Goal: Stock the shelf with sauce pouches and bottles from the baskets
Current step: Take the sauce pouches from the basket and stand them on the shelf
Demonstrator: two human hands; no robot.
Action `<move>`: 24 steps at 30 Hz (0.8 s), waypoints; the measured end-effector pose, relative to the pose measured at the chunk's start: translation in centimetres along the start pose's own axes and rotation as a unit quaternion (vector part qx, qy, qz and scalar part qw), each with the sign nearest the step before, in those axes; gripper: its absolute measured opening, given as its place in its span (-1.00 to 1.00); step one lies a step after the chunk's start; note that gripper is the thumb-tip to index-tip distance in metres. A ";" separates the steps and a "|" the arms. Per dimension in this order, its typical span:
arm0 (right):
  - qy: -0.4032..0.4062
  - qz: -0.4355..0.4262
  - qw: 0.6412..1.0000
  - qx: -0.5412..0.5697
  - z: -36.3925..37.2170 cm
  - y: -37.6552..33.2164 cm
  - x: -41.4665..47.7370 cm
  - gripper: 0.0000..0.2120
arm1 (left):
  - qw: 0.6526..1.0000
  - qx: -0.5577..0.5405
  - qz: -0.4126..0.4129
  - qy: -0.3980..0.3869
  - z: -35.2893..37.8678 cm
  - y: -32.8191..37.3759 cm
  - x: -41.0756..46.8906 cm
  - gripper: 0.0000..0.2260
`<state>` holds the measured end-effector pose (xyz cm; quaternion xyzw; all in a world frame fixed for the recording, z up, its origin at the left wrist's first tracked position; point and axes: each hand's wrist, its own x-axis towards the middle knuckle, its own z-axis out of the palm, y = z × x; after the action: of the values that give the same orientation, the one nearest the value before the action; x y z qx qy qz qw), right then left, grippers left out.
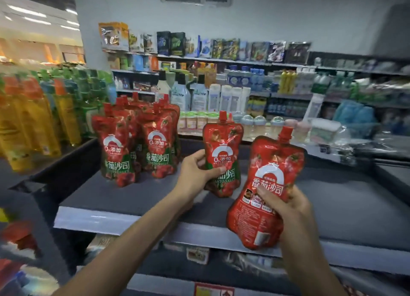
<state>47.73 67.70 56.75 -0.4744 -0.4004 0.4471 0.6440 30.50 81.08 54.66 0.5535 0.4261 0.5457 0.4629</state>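
Head cam: our left hand (pixel 198 170) has its grip clamped on a tomato sauce pouch (pixel 224 144) over the shelf (pixel 133 196), right hand (pixel 288 209) clamped on a second pouch (pixel 270 162).

head cam | worn at head height, wide-angle, edges bowed and blurred | faces forward and slightly down onto the dark shelf (pixel 133 196), which fills near and middle ground | close: forearms enter from near edge, left hand (pixel 195 171) and right hand (pixel 286 207) mid-frame | far: aisle shelving (pixel 221 61) across upper frame
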 end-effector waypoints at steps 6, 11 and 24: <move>0.081 -0.048 0.995 -0.020 1.9 -0.4 -1.9 -0.62 | 0.996 0.033 0.030 -0.073 0.8 -1.7 2.2 -0.59; 0.090 -0.051 0.994 -0.029 3.0 -0.3 -3.4 -0.67 | 0.992 0.040 0.038 -0.115 0.3 -1.8 2.3 -0.53; -0.046 -0.066 0.996 -0.036 8.8 -1.0 -1.6 -0.66 | 0.975 -0.056 0.033 -0.212 -8.6 3.1 -8.1 -0.51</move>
<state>39.23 68.24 59.61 -0.4488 -0.4759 0.4104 0.6353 21.50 72.91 55.82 0.6431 0.2690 0.4540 0.5549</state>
